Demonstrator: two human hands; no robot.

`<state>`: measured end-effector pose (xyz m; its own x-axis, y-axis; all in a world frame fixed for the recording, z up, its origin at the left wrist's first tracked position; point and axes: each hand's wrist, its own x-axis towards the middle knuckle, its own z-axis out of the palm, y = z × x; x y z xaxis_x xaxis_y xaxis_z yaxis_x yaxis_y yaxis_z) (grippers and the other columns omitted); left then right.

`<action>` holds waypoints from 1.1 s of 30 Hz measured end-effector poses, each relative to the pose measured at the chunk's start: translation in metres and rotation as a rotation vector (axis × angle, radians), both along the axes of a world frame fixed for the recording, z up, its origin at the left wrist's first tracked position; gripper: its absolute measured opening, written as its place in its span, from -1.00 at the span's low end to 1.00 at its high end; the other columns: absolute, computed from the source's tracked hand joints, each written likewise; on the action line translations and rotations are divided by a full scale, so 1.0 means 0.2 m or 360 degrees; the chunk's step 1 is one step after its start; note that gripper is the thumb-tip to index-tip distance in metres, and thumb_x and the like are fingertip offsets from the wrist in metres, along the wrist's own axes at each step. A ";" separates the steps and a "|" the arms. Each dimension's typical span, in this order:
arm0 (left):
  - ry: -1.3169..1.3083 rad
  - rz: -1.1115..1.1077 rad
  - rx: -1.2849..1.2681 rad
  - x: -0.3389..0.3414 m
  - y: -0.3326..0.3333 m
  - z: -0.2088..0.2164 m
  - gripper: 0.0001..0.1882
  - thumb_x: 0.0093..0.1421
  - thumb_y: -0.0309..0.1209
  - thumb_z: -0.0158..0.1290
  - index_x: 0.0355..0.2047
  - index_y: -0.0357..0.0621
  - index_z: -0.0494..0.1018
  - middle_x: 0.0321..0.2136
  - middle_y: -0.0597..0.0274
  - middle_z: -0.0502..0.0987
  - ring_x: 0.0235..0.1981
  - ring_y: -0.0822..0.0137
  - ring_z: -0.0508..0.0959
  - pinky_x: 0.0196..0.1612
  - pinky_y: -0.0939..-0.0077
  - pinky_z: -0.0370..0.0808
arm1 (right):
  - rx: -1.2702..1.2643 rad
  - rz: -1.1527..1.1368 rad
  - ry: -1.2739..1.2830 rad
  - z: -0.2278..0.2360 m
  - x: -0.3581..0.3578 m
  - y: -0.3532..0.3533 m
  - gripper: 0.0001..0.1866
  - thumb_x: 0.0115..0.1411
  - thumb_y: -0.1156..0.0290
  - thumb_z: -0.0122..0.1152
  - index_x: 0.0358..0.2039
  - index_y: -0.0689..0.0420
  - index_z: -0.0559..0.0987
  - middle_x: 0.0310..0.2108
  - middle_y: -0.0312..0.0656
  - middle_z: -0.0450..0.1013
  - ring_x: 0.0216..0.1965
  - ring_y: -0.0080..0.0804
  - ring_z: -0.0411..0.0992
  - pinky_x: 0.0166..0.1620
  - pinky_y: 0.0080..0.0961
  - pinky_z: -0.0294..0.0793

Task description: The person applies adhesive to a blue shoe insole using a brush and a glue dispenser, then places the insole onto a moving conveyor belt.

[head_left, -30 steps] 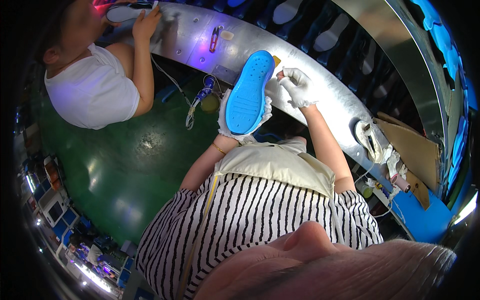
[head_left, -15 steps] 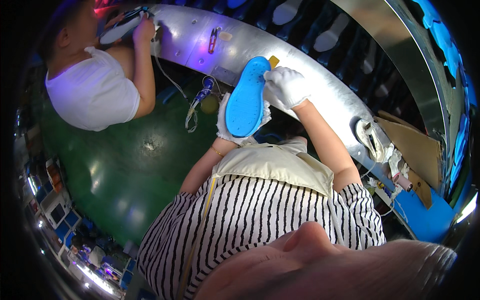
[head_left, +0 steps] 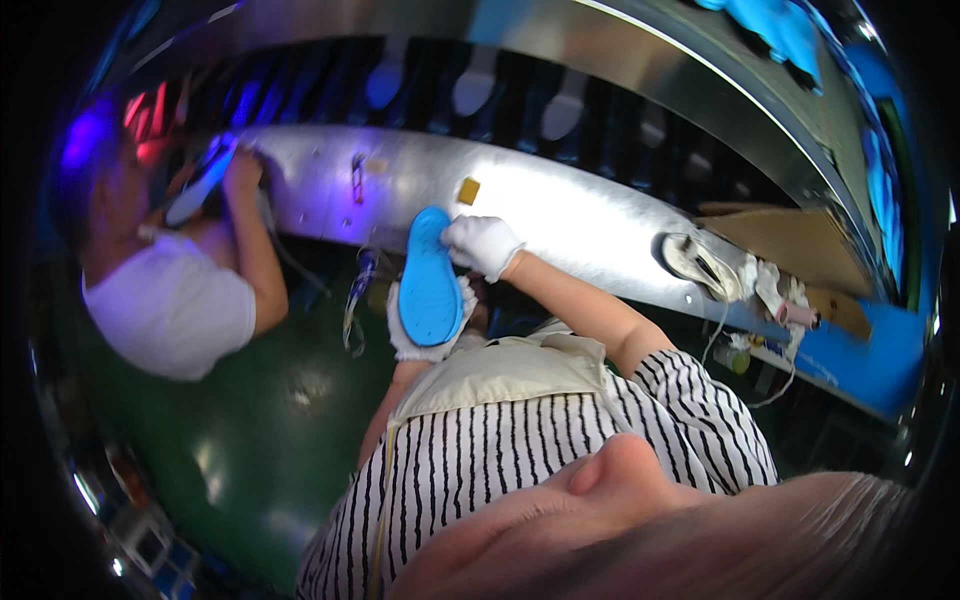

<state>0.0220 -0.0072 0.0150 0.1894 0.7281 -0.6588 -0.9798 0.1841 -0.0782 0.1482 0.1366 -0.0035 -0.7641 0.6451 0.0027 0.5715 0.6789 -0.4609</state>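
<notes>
A bright blue shoe sole (head_left: 430, 290) lies tilted across my left hand (head_left: 399, 328), which wears a fluffy white glove and grips it from beneath; most of those fingers are behind the sole. At the toe end, my right hand (head_left: 484, 247), in a white glove, is closed with its fingertips against the sole's right edge. Whether a small thing is pinched in them is hidden. Just beyond, a small yellow block (head_left: 468, 191) rests on the metal bench (head_left: 590, 215).
On my left a co-worker in a white top (head_left: 175, 305) holds another sole (head_left: 203, 186). Small snips (head_left: 357, 178) lie on the bench. To the right are a white shoe (head_left: 700, 265), cardboard (head_left: 790, 245) and a thread spool (head_left: 797, 315). Dark racks run behind the bench.
The whole view has swung, so the bench lies flatter across it. The sole and both my hands appear lower and further left. More of the yellow block shows, apart from the sole.
</notes>
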 end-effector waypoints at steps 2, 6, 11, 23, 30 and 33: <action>0.0127 0.0113 -0.0034 0.03 0.02 0.00 -0.10 -0.03 0.23 -0.07 0.05 -0.38 0.24 -0.12 -0.18 0.37 -0.17 0.00 0.39 -0.14 0.21 0.37 | 0.0004 0.0150 0.0026 0.02 0.01 -0.02 -0.84 -0.06 0.29 0.15 -0.41 -0.02 0.56 -0.43 -0.14 0.47 -0.42 -0.19 0.50 -0.37 -0.30 0.50; 0.0185 0.0133 0.0117 -0.03 0.00 0.03 -0.15 -0.05 0.17 0.01 0.01 -0.36 0.27 -0.18 -0.15 0.38 -0.21 0.04 0.38 -0.19 0.26 0.37 | -0.0126 -0.0154 0.0068 0.01 0.04 0.03 -0.82 -0.02 0.25 0.18 -0.39 0.01 0.53 -0.40 -0.17 0.45 -0.35 -0.18 0.48 -0.30 -0.29 0.49; 0.0079 0.0057 0.0454 -0.18 -0.08 0.12 -0.23 0.03 0.02 0.11 0.06 -0.35 0.20 -0.10 -0.15 0.31 -0.15 0.06 0.37 -0.12 0.28 0.42 | 0.0206 -0.0175 -0.0177 -0.20 -0.08 0.20 -0.77 -0.02 0.27 0.20 -0.31 -0.02 0.53 -0.23 -0.22 0.45 -0.18 -0.24 0.46 -0.16 -0.33 0.46; 0.0202 -0.0387 0.0806 -0.17 0.09 0.37 -0.22 0.08 0.05 0.07 0.12 -0.28 0.18 0.00 -0.07 0.31 -0.06 0.02 0.39 -0.06 0.11 0.42 | -0.0112 -0.0526 -0.0381 -0.26 -0.06 0.28 -0.70 0.02 0.33 0.19 -0.21 0.14 0.55 -0.23 -0.04 0.52 -0.18 -0.13 0.50 -0.17 -0.23 0.49; 0.0480 -0.0591 0.1356 0.02 0.40 0.62 -0.22 0.14 0.20 -0.10 0.16 -0.17 0.21 0.04 -0.01 0.35 0.08 -0.10 0.33 0.12 -0.34 0.17 | -0.1068 -0.0892 0.0630 -0.06 0.37 0.05 -0.71 0.07 0.38 0.14 -0.17 0.15 0.44 -0.39 -0.13 0.46 -0.51 -0.39 0.44 -0.45 -0.48 0.46; 0.0517 -0.0512 0.1381 0.08 0.52 0.63 -0.16 0.13 0.25 -0.13 0.13 -0.25 0.22 -0.01 -0.03 0.38 0.08 -0.08 0.33 0.13 -0.17 0.25 | -0.1685 -0.1061 0.1240 0.14 0.49 -0.03 -0.76 0.07 0.40 0.11 -0.21 0.14 0.45 -0.46 -0.19 0.43 -0.58 -0.52 0.38 -0.52 -0.58 0.37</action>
<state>0.0386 0.0971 0.1408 0.3681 0.9294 0.0257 -0.8226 0.3127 0.4749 0.2460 0.1315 0.0254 -0.3588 0.8328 -0.4217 0.0168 -0.4459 -0.8949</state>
